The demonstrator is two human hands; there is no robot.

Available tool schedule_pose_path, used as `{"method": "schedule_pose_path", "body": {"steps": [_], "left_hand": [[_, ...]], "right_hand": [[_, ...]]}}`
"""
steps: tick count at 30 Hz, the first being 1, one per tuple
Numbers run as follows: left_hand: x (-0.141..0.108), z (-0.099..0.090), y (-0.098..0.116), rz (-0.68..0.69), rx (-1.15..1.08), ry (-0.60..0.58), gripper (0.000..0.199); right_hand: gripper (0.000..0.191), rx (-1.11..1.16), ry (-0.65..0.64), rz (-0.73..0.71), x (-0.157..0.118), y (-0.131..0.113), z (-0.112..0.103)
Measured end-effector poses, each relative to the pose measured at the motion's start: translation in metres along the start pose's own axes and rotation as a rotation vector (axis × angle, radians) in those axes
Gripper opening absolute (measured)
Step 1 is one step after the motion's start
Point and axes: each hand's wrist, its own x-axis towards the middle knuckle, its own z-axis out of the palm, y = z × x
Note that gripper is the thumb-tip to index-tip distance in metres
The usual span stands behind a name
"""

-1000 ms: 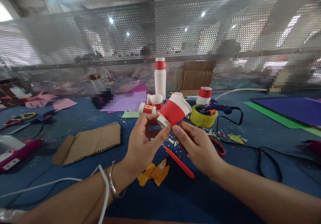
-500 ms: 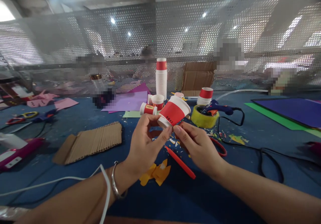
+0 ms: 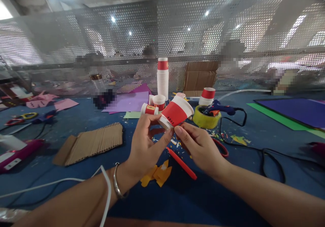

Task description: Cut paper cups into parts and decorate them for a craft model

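Observation:
A red and white paper cup (image 3: 177, 111) is held tilted above the blue table, its wide rim toward the upper right. My left hand (image 3: 149, 142) grips the cup near its base between thumb and fingers. At the lower edge of the cup, my right hand (image 3: 200, 145) pinches with thumb and forefinger; whatever lies between those fingertips is too small to make out. Below the hands lie a red-orange pen (image 3: 182, 163) and yellow-orange paper pieces (image 3: 161, 175). Behind the held cup, another cup (image 3: 149, 109) rests on its side.
A tall cup stack (image 3: 163, 81) stands at the back, near purple paper (image 3: 132, 101). Corrugated cardboard (image 3: 95, 144) lies left. To the right are yellow tape (image 3: 207, 119), a blue glue gun (image 3: 223, 108), a black cable and red scissors handles (image 3: 223, 148).
The held cup has turned and tilted slightly, its printed mark shifting a little. Both hands keep nearly the same place and grip.

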Motion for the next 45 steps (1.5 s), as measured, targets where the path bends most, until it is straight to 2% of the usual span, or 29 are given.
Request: {"method": "schedule_pose_path", "body": {"steps": [5,12,19,24,32,45], "left_hand": [[0.0022,0.0011,0.0010,-0.006,-0.055,-0.026,0.036],[0.0082,0.0007,0.0000,-0.200,-0.263,-0.047,0.029],[0.0083,-0.0006,0.0028,-0.062,-0.145,-0.017,0.023],[0.0051,0.0034,0.0061,0.023,-0.100,-0.004,0.021],[-0.0003,0.0070,0.0065,-0.027,-0.105,0.035,0.019],[0.0033,0.0032,0.0054,-0.124,-0.158,-0.017,0.023]], "right_hand": [[0.040,0.006,-0.007,-0.004,-0.0016,-0.0035,-0.0008],[0.039,-0.011,-0.001,-0.049,-0.0011,-0.0053,-0.0006],[0.039,-0.033,0.010,-0.047,-0.0006,-0.0024,-0.0009],[0.034,-0.075,0.016,-0.109,-0.0029,-0.0058,-0.0007],[0.035,-0.098,0.042,-0.135,-0.0020,-0.0041,0.0011],[0.038,-0.092,0.035,-0.098,-0.0018,-0.0011,-0.0019]]}}
